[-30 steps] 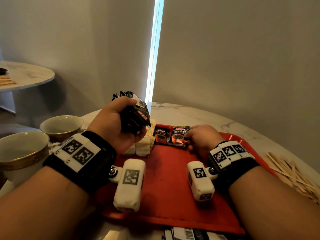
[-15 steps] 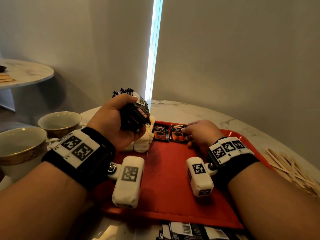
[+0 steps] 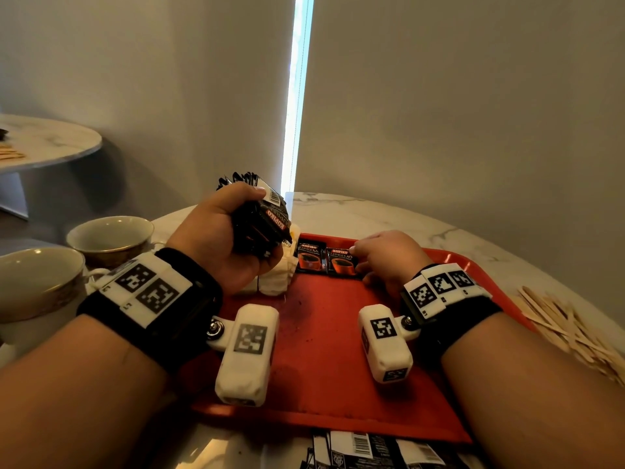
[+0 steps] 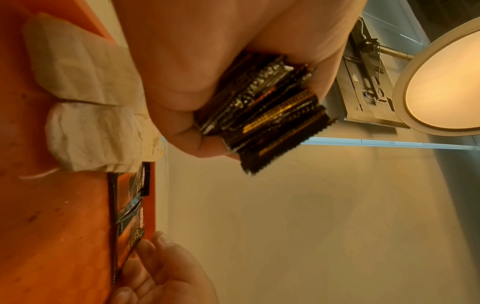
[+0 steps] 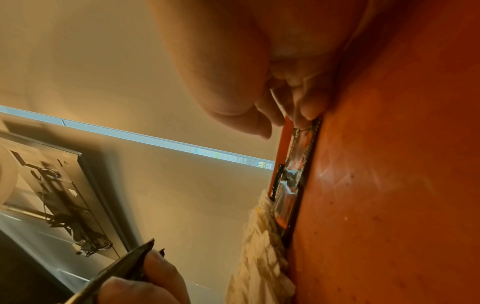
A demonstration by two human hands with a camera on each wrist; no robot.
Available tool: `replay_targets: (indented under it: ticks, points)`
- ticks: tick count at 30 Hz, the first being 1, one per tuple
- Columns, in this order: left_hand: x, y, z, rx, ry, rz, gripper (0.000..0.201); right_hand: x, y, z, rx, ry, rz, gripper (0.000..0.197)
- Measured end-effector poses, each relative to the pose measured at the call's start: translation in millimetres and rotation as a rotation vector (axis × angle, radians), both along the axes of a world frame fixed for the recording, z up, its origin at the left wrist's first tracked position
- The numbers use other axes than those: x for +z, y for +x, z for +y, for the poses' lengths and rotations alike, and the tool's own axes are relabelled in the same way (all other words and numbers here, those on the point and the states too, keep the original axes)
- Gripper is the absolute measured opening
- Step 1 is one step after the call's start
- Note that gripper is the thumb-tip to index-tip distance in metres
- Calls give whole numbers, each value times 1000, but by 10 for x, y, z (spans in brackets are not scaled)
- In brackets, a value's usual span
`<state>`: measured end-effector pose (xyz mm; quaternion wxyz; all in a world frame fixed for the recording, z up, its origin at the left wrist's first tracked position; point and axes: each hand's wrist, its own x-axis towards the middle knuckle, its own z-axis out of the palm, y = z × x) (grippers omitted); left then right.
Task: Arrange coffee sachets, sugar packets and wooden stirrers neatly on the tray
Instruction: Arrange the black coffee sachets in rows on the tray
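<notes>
Holding sachet stack (image 3: pixel 260 221) upright in left hand (image 3: pixel 216 245); right hand (image 3: pixel 389 258) fingertips pressing flat sachet (image 3: pixel 341 262), top edge toward far tray (image 3: pixel 321 350) rim.

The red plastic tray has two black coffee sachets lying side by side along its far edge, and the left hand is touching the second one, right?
Not quite. On the red plastic tray it is the right hand that touches the second black coffee sachet; the left hand grips a bundle of black sachets. The head view shows it.

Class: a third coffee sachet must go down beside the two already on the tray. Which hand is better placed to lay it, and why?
The right hand: it holds no stack and its fingertips touch the second laid sachet on the tray. The left hand grips the sachet stack.
</notes>
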<state>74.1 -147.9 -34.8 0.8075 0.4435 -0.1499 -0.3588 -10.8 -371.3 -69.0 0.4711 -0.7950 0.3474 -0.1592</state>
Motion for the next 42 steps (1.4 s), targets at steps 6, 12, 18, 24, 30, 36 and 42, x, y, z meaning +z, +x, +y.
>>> replay_targets:
  ticks: [6, 12, 18, 24, 30, 36, 42]
  points:
    - [-2, -12, -1, 9, -3, 6, 62, 17, -15, 20, -15, 12, -44, 4]
    - [-2, -48, -22, 12, -7, 9, 53, 141, -103, 194, 39, 129, -321, 13]
    - [31, -110, -33, -33, -45, 23, 41, 333, -151, 476, 419, 28, -543, 32]
    - [33, -149, -47, -12, -71, 54, 49, 385, -184, 558, 613, 31, -524, 55]
    - [25, -135, -36, -56, -91, 66, 47, 364, -172, 598, 637, -113, -542, 54]
    - [28, -128, -39, -107, -89, 92, 52, 312, -153, 583, 597, -69, -584, 45]
    - [22, -112, -51, -110, -78, 98, 57, 301, -125, 591, 576, -43, -566, 40]
